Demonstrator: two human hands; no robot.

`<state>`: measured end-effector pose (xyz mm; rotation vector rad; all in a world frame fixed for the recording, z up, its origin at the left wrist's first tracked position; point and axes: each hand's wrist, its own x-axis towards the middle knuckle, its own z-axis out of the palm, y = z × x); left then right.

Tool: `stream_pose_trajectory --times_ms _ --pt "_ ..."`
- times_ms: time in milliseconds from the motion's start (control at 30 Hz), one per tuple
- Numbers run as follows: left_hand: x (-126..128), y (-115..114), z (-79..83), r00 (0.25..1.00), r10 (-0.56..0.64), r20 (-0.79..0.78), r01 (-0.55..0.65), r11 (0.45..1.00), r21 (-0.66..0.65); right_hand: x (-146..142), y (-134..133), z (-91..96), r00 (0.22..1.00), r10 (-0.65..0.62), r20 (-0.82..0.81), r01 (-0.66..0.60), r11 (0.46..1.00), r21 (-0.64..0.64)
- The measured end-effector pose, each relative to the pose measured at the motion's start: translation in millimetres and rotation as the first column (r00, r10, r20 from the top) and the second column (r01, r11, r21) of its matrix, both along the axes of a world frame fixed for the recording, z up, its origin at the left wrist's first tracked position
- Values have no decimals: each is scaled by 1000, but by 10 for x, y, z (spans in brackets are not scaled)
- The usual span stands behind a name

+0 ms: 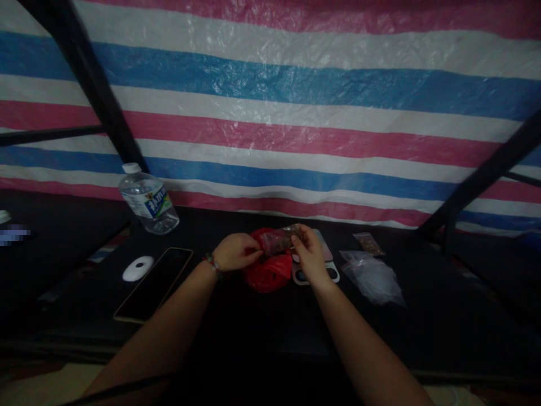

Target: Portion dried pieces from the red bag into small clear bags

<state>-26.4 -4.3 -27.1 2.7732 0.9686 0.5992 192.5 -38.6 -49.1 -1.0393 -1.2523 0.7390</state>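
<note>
Both hands hold a small clear plastic bag [276, 241] with brownish bits inside, just above a red plastic bag [267, 272] on the dark table. My left hand [235, 252], with a beaded bracelet on its wrist, pinches the small bag's left end. My right hand [310, 255] grips its right end, fingers closed. A small digital scale [326, 265] lies under and just right of my right hand.
A phone [156, 282] lies face up at the left beside a white round object [137, 268]. A water bottle [147, 200] lies tilted behind them. Empty clear bags [372, 276] and one small filled bag [369, 243] lie at the right. A striped tarp [296, 113] hangs behind.
</note>
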Motion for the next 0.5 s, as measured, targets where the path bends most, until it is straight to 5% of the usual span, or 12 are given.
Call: stream_pose_trajectory --times_ms 200,500 --pt "23 6 -11 992 -96 -78 92 994 -60 20 -26 20 957 -77 281 35 988 150" --pt "27 92 -219 995 1 102 5 999 -52 7 -59 44 950 -93 298 49 987 153"
